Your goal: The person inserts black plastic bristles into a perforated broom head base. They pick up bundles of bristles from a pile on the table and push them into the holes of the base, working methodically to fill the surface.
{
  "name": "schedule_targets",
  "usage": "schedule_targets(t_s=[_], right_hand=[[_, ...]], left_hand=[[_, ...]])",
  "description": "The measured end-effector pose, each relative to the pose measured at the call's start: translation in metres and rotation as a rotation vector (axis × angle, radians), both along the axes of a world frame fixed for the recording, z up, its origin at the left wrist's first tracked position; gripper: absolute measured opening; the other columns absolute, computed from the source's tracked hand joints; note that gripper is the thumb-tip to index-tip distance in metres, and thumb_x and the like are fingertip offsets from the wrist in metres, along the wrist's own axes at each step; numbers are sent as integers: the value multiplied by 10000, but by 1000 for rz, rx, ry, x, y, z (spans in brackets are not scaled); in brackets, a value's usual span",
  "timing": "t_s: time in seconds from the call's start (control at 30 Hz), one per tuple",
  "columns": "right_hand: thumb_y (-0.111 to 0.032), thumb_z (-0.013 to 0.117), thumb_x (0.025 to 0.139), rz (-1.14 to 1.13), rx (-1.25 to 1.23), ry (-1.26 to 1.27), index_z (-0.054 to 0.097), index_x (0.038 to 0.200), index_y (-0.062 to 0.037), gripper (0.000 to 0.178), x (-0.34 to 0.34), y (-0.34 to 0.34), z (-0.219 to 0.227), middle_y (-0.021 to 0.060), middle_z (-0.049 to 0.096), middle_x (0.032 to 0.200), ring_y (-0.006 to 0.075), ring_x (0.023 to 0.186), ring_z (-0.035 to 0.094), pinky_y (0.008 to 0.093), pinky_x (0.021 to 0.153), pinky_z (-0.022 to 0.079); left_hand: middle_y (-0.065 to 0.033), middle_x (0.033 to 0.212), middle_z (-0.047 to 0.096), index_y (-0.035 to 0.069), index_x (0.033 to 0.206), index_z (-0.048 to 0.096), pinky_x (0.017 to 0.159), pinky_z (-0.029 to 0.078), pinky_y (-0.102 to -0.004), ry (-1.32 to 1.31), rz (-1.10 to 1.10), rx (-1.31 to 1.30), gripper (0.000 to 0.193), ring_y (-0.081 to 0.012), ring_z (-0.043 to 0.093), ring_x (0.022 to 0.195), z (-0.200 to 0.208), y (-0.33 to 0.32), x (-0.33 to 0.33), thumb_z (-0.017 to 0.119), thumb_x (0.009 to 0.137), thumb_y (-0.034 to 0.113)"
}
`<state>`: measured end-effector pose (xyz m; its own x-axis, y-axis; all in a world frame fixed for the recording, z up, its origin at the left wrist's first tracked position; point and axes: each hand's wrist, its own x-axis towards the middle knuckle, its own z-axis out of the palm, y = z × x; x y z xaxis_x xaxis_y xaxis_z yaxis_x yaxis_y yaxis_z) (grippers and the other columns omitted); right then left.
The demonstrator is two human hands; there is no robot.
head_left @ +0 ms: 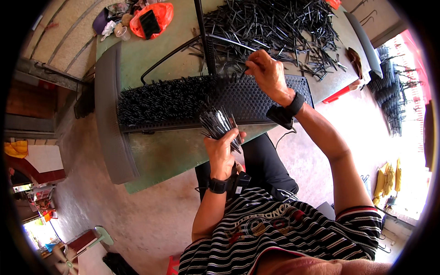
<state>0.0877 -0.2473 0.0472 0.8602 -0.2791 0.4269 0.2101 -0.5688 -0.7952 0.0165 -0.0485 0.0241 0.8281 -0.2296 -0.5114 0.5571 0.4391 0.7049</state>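
Observation:
My left hand (222,151) is closed round a bundle of thin black sticks (217,120), held upright near the front edge of a black perforated rack (250,103). Black pieces like these stand packed in the rack's left part (160,101), while holes show bare in its right part. Over the rack's far edge, my right hand (268,75) has its fingers pinched together. Whatever is between those fingertips is too small and dark to make out.
A large heap of loose black sticks (275,27) covers the far side of the green table (169,158). A black post (206,41) and bent bar rise behind the rack. A phone (149,24) lies on an orange bag (166,16) at the far left.

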Motion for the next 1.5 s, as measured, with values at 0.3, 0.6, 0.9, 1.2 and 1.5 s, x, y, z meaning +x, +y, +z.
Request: schedule_targets(t_s=[0.3,0.6,0.9,1.2,1.5], right_hand=[[-126,616,834,101,-570,-17,597,816,21,149,6,-4,-1,146,562,596,226,504,589,343,486,442],[-106,622,837,287,402,604,638,859,69,177,-41,22,31,89,643,673,132,530,628,227,460,506],[-50,573,859,0,-77,-13,484,975,-12,150,-15,-3,15,133,643,702,196,634,668,282,531,495],[-85,589,822,61,-301,31,533,850,-25,87,-1,-10,-5,152,606,664,330,579,601,378,504,464],[-75,633,712,688,-791,-454,598,970,-9,269,-65,18,26,149,581,1074,214,658,596,295,554,508]], left_hand=[[-128,806,652,-50,947,615,538,529,-335,28,14,-18,215,-253,650,612,3,-1,-1,644,734,-59],[-140,827,663,-47,897,619,512,511,-326,-4,-22,-8,166,-242,649,608,3,-3,-3,653,735,-43],[-122,783,654,-46,844,614,508,506,-305,14,-35,47,121,-223,647,596,5,0,-7,647,728,-35],[-100,717,633,-45,789,605,483,503,-280,42,-31,23,73,-201,647,579,11,0,-6,651,733,-42],[-96,831,647,-25,881,623,568,519,-298,91,24,-90,155,-186,641,669,2,10,-2,677,735,-37]])
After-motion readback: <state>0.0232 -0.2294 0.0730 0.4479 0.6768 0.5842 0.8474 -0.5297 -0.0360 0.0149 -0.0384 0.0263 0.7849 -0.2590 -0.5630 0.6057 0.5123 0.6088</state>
